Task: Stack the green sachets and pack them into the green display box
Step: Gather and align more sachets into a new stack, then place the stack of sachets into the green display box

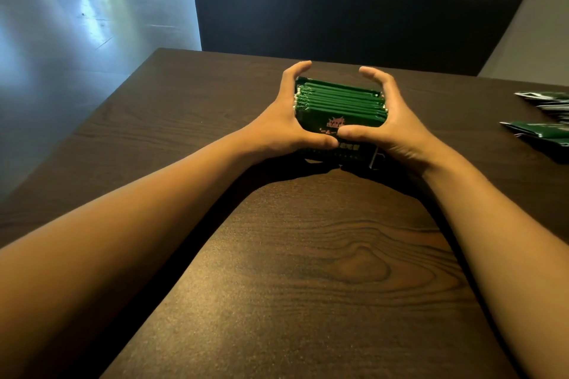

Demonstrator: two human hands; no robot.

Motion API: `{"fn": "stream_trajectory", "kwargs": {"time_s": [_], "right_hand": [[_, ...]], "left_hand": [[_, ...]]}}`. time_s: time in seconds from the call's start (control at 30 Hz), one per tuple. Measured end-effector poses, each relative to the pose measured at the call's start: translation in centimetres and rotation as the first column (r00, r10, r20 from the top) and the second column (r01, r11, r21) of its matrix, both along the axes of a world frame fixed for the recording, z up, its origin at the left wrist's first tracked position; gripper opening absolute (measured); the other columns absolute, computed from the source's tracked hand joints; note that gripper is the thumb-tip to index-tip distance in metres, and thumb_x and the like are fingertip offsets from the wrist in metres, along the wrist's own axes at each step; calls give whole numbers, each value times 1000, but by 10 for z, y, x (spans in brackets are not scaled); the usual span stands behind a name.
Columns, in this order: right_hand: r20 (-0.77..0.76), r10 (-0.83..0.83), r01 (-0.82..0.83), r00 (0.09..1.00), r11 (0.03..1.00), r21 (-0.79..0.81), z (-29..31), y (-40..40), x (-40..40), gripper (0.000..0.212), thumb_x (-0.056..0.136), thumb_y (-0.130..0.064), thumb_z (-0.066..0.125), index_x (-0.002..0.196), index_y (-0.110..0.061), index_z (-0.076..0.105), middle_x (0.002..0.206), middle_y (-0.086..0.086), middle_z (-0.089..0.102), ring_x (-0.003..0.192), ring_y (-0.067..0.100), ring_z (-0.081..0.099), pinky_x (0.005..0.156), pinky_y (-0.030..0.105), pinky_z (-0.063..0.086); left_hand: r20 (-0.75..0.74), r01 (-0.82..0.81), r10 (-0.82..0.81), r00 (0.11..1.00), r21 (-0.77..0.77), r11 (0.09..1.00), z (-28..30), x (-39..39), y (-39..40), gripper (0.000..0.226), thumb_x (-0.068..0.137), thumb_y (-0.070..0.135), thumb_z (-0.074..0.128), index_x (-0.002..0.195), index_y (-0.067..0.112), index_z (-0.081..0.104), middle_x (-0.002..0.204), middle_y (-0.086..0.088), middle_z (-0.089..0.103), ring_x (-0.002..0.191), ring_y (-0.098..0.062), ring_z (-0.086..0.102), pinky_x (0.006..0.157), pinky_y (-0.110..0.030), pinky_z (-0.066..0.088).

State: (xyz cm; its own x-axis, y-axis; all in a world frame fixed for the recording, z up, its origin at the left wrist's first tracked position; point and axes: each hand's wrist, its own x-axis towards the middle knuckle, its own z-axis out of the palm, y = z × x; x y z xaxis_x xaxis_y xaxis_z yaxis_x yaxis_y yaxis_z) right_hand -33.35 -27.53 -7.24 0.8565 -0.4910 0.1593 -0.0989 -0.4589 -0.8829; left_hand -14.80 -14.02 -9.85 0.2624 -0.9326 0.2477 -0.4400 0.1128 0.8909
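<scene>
A green display box (320,124) stands on the dark wooden table (308,255), a little beyond its middle. Several green sachets (341,98) stand on edge in a tight row inside it, their top edges showing. My left hand (292,120) grips the box's left side, thumb across the printed front. My right hand (388,126) grips the right side in the same way, thumb on the front. The two thumbs nearly meet. The fingers of both hands curve over the far corners. The box's lower front is partly hidden by my hands.
More loose green sachets (545,120) lie in a small heap at the table's right edge. A dark upholstered bench back (354,9) rises behind the table. Shiny grey floor (61,55) lies to the left.
</scene>
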Motion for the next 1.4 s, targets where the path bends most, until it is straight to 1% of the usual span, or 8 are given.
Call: {"fn": "stream_trajectory", "kwargs": {"time_s": [0.23, 0.4, 0.57, 0.77, 0.9, 1.03, 1.2, 1.4], "right_hand": [[-88, 16, -13, 996, 999, 41, -3, -8, -5, 126, 62, -25, 88, 157, -45, 8, 132, -19, 45, 118, -2, 50, 92, 18, 43], [-23, -105, 107, 994, 976, 190, -1, 1, -3, 121, 61, -18, 86, 157, -41, 16, 139, -3, 45, 124, 14, 53, 99, 33, 50], [-85, -81, 102, 993, 953, 285, 4, 32, -6, 113, 61, -15, 89, 154, -27, 27, 133, 0, 54, 114, 15, 60, 79, 25, 55], [-31, 111, -94, 993, 935, 341, 29, 113, 20, 49, 79, -5, 78, 125, -16, 62, 116, 6, 75, 112, 25, 70, 94, 39, 57], [61, 196, -202, 979, 872, 446, 34, 178, 46, 66, 72, -20, 86, 133, -12, 61, 123, 16, 71, 116, 37, 67, 104, 55, 50], [98, 297, -308, 950, 831, 463, 50, 267, 81, 96, 50, -34, 97, 133, -3, 59, 122, 18, 71, 113, 33, 69, 92, 39, 56], [96, 414, -405, 905, 771, 492, 76, 375, 124, 62, 71, -21, 83, 127, -7, 62, 113, 9, 75, 105, 25, 72, 78, 28, 59], [21, 477, -397, 878, 704, 590, 72, 492, 158, 45, 84, -23, 80, 124, -10, 63, 109, 6, 74, 99, 20, 70, 85, 32, 57]], "left_hand": [[-6, 0, 1, 1000, 61, 998, -1, 0, 0, 121, 75, 14, 92, 160, 25, 7, 153, -2, 40, 139, -15, 48, 116, -29, 42], [-82, -153, 158, 984, 69, 986, 4, -11, 9, 94, 72, 16, 95, 144, 13, 34, 135, -2, 58, 125, -12, 60, 106, -31, 53], [-130, -213, 232, 964, 147, 966, 10, -21, 42, 89, 68, 24, 98, 138, 15, 45, 127, 2, 63, 116, -11, 64, 93, -23, 55], [-169, -220, 265, 949, 244, 944, 47, 3, 133, 87, 66, 27, 98, 135, 13, 46, 125, -5, 64, 113, -18, 67, 95, -34, 59], [-86, -240, 276, 957, 300, 923, 80, 19, 213, 97, 56, 45, 102, 134, 9, 57, 123, -14, 71, 109, -27, 73, 95, -47, 61], [-63, -331, 371, 926, 334, 883, 106, 25, 316, 62, 82, 23, 87, 134, 12, 54, 120, -11, 71, 105, -21, 73, 88, -37, 61], [-96, -442, 504, 858, 358, 822, 123, 54, 442, 73, 75, 35, 83, 139, 20, 51, 121, -6, 69, 107, -19, 69, 83, -33, 59], [-119, -463, 575, 810, 471, 750, 135, 70, 569, 76, 67, 46, 86, 134, 28, 57, 118, 1, 71, 109, -17, 67, 95, -39, 57]]}}
